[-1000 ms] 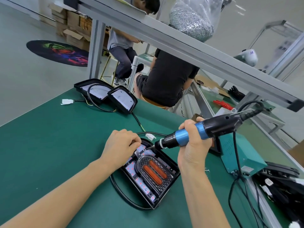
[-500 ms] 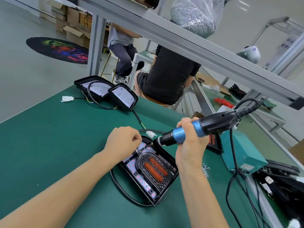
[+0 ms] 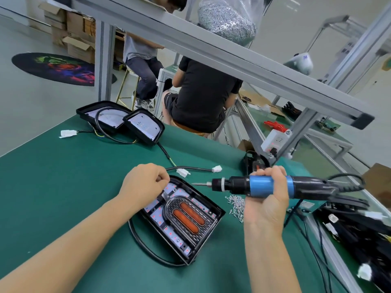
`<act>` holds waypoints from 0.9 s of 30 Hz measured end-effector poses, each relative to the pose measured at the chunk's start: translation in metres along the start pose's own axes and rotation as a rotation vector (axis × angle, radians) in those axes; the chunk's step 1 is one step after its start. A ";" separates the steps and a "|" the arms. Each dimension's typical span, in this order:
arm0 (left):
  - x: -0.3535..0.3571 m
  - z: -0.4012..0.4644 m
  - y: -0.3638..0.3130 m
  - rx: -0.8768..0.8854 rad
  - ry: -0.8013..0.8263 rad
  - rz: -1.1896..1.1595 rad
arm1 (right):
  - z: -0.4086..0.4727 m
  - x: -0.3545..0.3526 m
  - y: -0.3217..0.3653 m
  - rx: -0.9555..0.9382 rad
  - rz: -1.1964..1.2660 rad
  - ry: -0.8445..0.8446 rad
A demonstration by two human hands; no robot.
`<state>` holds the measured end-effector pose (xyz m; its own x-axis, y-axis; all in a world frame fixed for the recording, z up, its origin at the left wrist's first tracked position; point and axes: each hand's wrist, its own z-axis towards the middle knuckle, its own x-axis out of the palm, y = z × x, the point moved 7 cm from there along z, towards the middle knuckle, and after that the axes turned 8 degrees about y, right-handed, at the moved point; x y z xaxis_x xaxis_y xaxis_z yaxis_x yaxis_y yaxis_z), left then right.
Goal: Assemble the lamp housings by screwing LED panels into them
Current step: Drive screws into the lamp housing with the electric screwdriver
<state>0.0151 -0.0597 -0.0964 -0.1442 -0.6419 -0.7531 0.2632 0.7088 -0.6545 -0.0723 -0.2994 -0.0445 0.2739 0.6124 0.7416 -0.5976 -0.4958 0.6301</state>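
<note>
A black lamp housing [image 3: 219,212] lies on the green table, with a white LED panel [image 3: 169,232] and two orange lenses inside it. My left hand [image 3: 146,182] rests curled on the housing's far left corner, fingertips pressed together over the panel; whether it pinches a screw is hidden. My right hand [image 3: 267,199] grips a blue and black electric screwdriver [image 3: 260,186] held level above the table, its bit pointing left, clear of the housing. A pile of small screws [image 3: 236,204] lies right of the housing.
Two more black housings [image 3: 124,121] with cables and white connectors sit at the table's far left. A tangle of black cables [image 3: 359,233] fills the right edge. An aluminium frame bar [image 3: 232,58] crosses overhead. Two people sit beyond the table.
My right hand has lifted the screwdriver off the housing's far corner and swung it right and level. My left hand has stayed at the same corner.
</note>
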 end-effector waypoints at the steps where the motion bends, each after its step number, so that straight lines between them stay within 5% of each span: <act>1: -0.001 0.000 -0.002 0.009 -0.005 -0.008 | 0.001 -0.011 0.007 0.007 0.051 -0.017; 11: 0.032 0.012 -0.102 0.294 0.103 -0.123 | -0.005 -0.120 0.050 0.034 0.071 -0.227; 19: 0.114 0.043 -0.155 0.316 0.423 0.158 | -0.017 -0.168 0.027 0.217 0.110 -0.325; 27: 0.149 0.048 -0.155 0.256 0.460 0.567 | -0.019 -0.170 0.022 0.264 0.115 -0.309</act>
<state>-0.0018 -0.2792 -0.1041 -0.2886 0.0252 -0.9571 0.6198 0.7669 -0.1667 -0.1465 -0.4033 -0.1611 0.4536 0.3505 0.8194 -0.4348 -0.7156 0.5467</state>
